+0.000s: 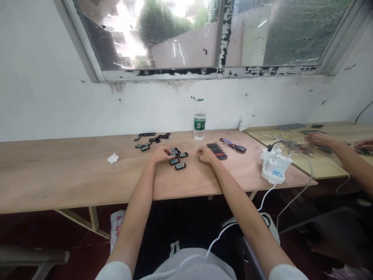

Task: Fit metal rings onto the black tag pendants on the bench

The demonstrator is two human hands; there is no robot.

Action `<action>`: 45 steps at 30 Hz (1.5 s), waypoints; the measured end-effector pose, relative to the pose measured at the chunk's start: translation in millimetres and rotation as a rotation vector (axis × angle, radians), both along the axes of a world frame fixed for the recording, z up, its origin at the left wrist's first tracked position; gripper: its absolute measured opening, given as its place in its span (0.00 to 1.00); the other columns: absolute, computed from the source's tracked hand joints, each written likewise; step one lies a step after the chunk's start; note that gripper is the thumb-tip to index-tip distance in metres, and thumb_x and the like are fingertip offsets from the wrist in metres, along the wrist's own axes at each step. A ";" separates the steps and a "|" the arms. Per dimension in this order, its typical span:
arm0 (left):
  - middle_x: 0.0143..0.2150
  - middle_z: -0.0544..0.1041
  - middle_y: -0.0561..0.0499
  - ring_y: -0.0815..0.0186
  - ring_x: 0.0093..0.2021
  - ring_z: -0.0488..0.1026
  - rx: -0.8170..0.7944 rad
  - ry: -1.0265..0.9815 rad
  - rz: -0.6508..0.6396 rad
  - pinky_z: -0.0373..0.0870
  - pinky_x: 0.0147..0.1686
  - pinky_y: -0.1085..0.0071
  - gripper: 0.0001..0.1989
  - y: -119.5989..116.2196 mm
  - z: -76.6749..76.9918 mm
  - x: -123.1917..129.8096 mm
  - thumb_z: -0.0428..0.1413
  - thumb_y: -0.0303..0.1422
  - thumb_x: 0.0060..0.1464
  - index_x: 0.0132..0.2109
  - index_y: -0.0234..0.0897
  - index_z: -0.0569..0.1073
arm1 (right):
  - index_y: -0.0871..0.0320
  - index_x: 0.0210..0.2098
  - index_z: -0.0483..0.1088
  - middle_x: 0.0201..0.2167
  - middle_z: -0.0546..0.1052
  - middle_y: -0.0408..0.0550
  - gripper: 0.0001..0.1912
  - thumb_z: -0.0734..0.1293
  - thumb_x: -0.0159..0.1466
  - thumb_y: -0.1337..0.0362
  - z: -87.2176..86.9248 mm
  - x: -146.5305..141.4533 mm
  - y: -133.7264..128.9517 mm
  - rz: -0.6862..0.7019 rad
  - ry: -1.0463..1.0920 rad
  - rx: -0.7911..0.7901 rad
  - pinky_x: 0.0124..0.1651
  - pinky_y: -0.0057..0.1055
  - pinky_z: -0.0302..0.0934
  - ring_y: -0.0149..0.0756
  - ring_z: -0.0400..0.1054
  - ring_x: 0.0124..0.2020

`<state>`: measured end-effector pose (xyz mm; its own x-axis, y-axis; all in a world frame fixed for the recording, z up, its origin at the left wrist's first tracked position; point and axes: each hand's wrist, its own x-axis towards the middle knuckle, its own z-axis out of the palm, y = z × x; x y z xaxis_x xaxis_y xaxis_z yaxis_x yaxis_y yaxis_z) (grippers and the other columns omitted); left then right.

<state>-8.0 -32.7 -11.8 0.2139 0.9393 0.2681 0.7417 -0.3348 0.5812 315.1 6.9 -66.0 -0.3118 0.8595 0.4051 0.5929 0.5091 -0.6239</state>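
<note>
Head view, bench inventory. Item: black devices (176,157), small and flat with grey-green faces, four or five in a loose cluster on the bench (67,175). Item: left hand (159,154), curled loosely, its fingers just beside the cluster; cannot tell whether anything is pinched inside. Item: right hand (205,154), likewise curled, knuckles up, nothing visible in it. Just beside it, a black box (217,151) with a blurred label. Behind the cluster, a second row of black pieces (151,140) with small silver parts (169,140). Farther out: a water bottle (199,120) standing upright by the wall, a wrapped bar (227,143), a key fob (241,149), a crumpled tissue (113,158), and a white charging stand (274,165) with cables. On the adjoining bench to the right, a co-worker's hand (322,140).
</note>
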 end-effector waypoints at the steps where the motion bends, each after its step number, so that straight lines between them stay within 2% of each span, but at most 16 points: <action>1: 0.27 0.83 0.48 0.56 0.32 0.80 -0.011 0.000 -0.007 0.72 0.30 0.66 0.17 1.3 -0.4 -2.4 0.73 0.47 0.41 0.32 0.40 0.85 | 0.58 0.34 0.81 0.36 0.84 0.52 0.15 0.69 0.51 0.78 0.0 0.7 0.6 -0.025 0.014 0.007 0.44 0.34 0.70 0.43 0.76 0.37; 6: 0.34 0.87 0.44 0.51 0.38 0.84 -0.057 -0.018 -0.001 0.77 0.38 0.62 0.16 6.9 -3.4 -4.2 0.76 0.45 0.39 0.32 0.41 0.86 | 0.57 0.37 0.81 0.38 0.84 0.52 0.14 0.68 0.54 0.74 0.0 1.9 3.6 -0.117 0.141 0.081 0.46 0.36 0.71 0.42 0.75 0.38; 11: 0.34 0.87 0.44 0.51 0.37 0.83 -0.036 -0.007 0.038 0.76 0.38 0.62 0.14 4.5 -1.6 0.4 0.74 0.45 0.45 0.32 0.40 0.87 | 0.56 0.36 0.80 0.40 0.84 0.52 0.11 0.66 0.58 0.70 2.5 0.0 2.8 -0.136 0.230 0.102 0.51 0.40 0.72 0.43 0.75 0.39; 15: 0.31 0.86 0.45 0.55 0.35 0.81 -0.009 -0.017 -0.002 0.74 0.36 0.66 0.18 0.4 6.6 2.1 0.71 0.50 0.49 0.30 0.39 0.86 | 0.56 0.37 0.80 0.40 0.85 0.51 0.11 0.66 0.59 0.70 5.3 -2.5 -1.0 -0.087 0.264 0.130 0.52 0.41 0.72 0.44 0.76 0.41; 21: 0.31 0.87 0.45 0.54 0.34 0.83 -0.278 0.033 -0.199 0.75 0.34 0.66 0.18 1.0 12.4 3.5 0.77 0.48 0.35 0.30 0.41 0.88 | 0.56 0.36 0.80 0.38 0.84 0.51 0.11 0.67 0.59 0.71 6.2 -5.3 -2.5 -0.007 0.243 0.131 0.52 0.41 0.72 0.44 0.76 0.40; 27: 0.32 0.87 0.47 0.53 0.34 0.84 -0.283 0.082 -0.207 0.74 0.33 0.67 0.19 5.4 9.8 1.7 0.79 0.45 0.28 0.30 0.43 0.88 | 0.56 0.36 0.80 0.37 0.84 0.50 0.10 0.66 0.61 0.70 5.8 -6.7 -0.4 -0.092 0.290 0.136 0.51 0.41 0.71 0.43 0.75 0.39; 33: 0.32 0.87 0.47 0.53 0.35 0.84 -0.304 0.115 -0.183 0.73 0.33 0.67 0.17 2.5 12.1 1.3 0.77 0.40 0.29 0.31 0.42 0.88 | 0.57 0.36 0.81 0.39 0.85 0.51 0.10 0.67 0.61 0.71 7.8 -7.0 -2.4 -0.033 0.250 0.142 0.51 0.40 0.71 0.43 0.76 0.40; 38: 0.34 0.87 0.46 0.57 0.34 0.82 -0.213 0.075 -0.184 0.73 0.32 0.69 0.17 -1.3 12.6 2.0 0.75 0.43 0.39 0.36 0.39 0.89 | 0.57 0.36 0.81 0.38 0.85 0.52 0.09 0.67 0.62 0.70 8.8 -9.4 -4.1 0.054 0.260 0.159 0.50 0.40 0.72 0.43 0.77 0.40; 42: 0.41 0.89 0.46 0.60 0.35 0.81 0.018 -0.027 -0.146 0.75 0.34 0.69 0.16 0.0 10.8 9.0 0.72 0.44 0.47 0.39 0.39 0.89 | 0.57 0.39 0.79 0.41 0.85 0.52 0.06 0.70 0.65 0.65 7.6 -15.4 -8.7 0.177 0.281 0.088 0.48 0.38 0.74 0.43 0.78 0.42; 45: 0.45 0.89 0.46 0.59 0.41 0.82 0.198 -0.053 -0.153 0.78 0.40 0.67 0.13 1.1 8.1 19.2 0.71 0.40 0.50 0.42 0.40 0.88 | 0.56 0.46 0.78 0.48 0.85 0.53 0.10 0.73 0.66 0.60 6.4 -21.4 -15.4 0.279 0.316 -0.009 0.48 0.38 0.76 0.42 0.80 0.45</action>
